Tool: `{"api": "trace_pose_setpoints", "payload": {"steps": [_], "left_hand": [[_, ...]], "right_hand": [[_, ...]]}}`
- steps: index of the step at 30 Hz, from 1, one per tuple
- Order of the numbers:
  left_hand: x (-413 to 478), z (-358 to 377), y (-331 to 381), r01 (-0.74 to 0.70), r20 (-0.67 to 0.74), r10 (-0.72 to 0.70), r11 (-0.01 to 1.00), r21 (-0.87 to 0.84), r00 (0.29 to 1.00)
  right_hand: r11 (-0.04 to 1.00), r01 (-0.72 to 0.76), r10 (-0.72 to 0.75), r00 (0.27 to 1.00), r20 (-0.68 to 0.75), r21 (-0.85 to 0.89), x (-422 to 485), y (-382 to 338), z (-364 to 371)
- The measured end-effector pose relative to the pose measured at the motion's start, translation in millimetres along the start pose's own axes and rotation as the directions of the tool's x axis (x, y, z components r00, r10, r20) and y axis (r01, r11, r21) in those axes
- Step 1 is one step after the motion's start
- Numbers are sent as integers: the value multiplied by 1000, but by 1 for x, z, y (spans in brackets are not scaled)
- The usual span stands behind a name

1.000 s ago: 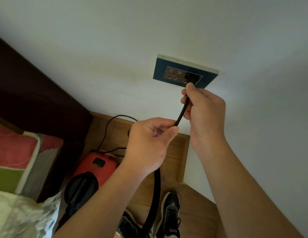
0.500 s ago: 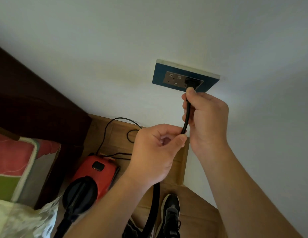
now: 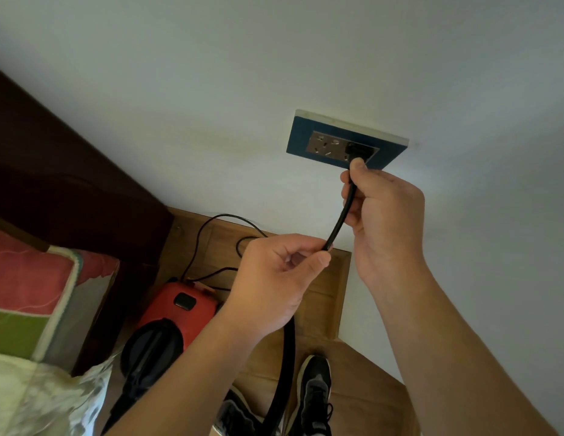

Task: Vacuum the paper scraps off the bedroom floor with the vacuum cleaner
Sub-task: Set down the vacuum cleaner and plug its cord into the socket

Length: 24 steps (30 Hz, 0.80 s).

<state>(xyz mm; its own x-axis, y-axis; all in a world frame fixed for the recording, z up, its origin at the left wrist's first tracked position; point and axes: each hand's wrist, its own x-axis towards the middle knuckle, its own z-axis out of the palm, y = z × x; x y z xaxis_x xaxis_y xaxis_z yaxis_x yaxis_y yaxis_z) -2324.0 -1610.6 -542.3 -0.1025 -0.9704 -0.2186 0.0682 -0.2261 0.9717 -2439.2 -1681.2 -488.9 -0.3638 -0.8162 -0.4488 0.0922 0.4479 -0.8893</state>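
Observation:
A red and black vacuum cleaner (image 3: pixel 177 313) stands on the wooden floor below the wall. Its black power cord (image 3: pixel 340 217) runs up to a black plug (image 3: pixel 356 151) seated in the right side of a blue-framed wall socket (image 3: pixel 343 143). My right hand (image 3: pixel 381 212) grips the cord just under the plug, thumb tip touching the plug's base. My left hand (image 3: pixel 274 284) pinches the cord lower down between thumb and forefinger. A thick black hose (image 3: pixel 284 372) hangs down from under my left hand. No paper scraps are in view.
A dark wooden headboard (image 3: pixel 63 184) and a bed with red and green bedding (image 3: pixel 29 297) fill the left. Thin black cable (image 3: pixel 208 234) loops on the floor behind the vacuum. My black shoes (image 3: pixel 315 394) stand on the wood floor (image 3: pixel 324 297) by the white wall.
My hands have moved slightly apart along the cord, the left hand sliding lower. The view has shifted a little; the plug stays in the socket.

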Motion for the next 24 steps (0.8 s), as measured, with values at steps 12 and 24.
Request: {"api": "trace_pose_setpoints", "payload": {"steps": [12, 24], "left_hand": [[2, 9, 3, -49, 14, 49, 999, 0, 999], [-2, 2, 6, -39, -31, 43, 993, 109, 999]], "right_hand": [[999, -27, 28, 999, -37, 22, 7, -3, 5], [985, 57, -53, 998, 32, -162, 1, -4, -4]]}}
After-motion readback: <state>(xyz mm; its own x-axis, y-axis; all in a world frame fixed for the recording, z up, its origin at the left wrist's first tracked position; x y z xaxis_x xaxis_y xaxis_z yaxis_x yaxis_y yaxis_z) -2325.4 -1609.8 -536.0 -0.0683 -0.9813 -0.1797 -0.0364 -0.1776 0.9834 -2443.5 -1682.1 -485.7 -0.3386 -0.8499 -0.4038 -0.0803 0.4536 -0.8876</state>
